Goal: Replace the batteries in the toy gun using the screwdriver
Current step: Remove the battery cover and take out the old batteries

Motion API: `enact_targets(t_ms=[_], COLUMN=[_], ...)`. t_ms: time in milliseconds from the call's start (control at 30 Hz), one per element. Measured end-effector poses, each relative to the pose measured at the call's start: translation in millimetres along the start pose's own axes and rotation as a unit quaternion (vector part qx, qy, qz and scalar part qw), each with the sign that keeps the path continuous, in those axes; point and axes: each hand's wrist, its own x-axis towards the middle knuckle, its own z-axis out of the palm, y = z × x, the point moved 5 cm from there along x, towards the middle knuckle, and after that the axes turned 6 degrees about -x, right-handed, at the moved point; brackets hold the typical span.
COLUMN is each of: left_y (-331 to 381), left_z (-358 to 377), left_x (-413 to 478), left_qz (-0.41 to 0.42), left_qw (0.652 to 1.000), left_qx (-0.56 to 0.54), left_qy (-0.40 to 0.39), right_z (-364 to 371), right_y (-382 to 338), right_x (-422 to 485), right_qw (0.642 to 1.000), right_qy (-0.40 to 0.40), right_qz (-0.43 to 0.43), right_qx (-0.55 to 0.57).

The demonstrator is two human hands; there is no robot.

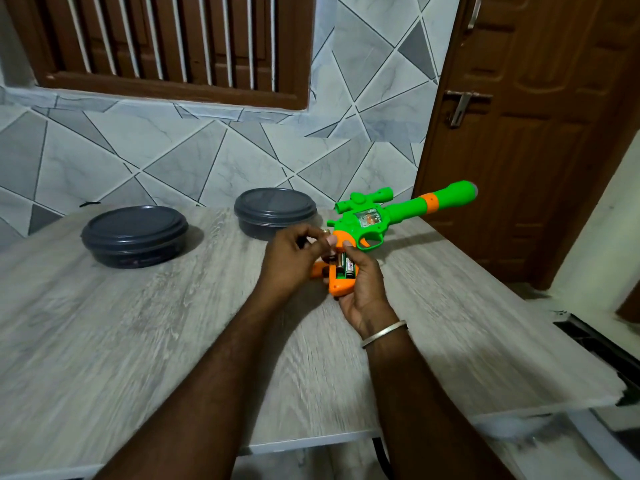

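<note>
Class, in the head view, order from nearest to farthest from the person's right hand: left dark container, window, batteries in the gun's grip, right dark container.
1. Batteries, in the grip the right hand holds.
2. Right dark container, at the back of the table.
3. Left dark container, far to the left.
4. Window, up on the wall behind.

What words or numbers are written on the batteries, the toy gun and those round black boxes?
Nothing here reads clearly.
Batteries in the toy gun: printed labels, too small and blurred to read.
Sticker on the gun's green body: a picture, any words unreadable.
Left dark container: a faint mark on its front wall, too blurred to read.
Right dark container: no text visible.
</note>
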Motion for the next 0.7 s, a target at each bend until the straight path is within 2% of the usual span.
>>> enact_targets(t_ms=[33, 100, 167, 233, 367, 500, 633, 700], left_y=[0, -2, -12, -26, -37, -41, -41, -38], left_z=[-11, -36, -54, -61, -60, -52, -51, -50], left_x=[4, 9, 12, 14, 13, 14, 14, 13], left_qz=[0.007, -0.005, -0.079, -0.147, -0.164, -0.186, -0.186, -0.182], left_qw=[0.998, 0.975, 0.936, 0.909, 0.888, 0.882, 0.882, 0.896], left_qx=[0.038, 0.199, 0.326, 0.378, 0.414, 0.430, 0.430, 0.400], left_qy=[0.041, 0.102, 0.105, 0.093, 0.118, 0.059, 0.052, 0.059], right_z=[-2, -6, -7, -7, -6, -6, -5, -4], right_y=[0, 0, 0, 1, 0, -1, -1, 0], right_x=[0, 0, 1, 1, -2, -4, -5, -5], right_qw=[1.000, 0.999, 0.999, 0.999, 0.999, 0.999, 0.999, 0.999], right_qy=[0.011, 0.025, 0.027, 0.028, 0.021, 0.027, 0.028, 0.027], right_qz=[-0.001, 0.002, 0.004, 0.006, 0.011, 0.013, 0.017, 0.018], right_qx=[-0.019, -0.032, -0.030, -0.034, -0.031, -0.027, -0.029, -0.026])
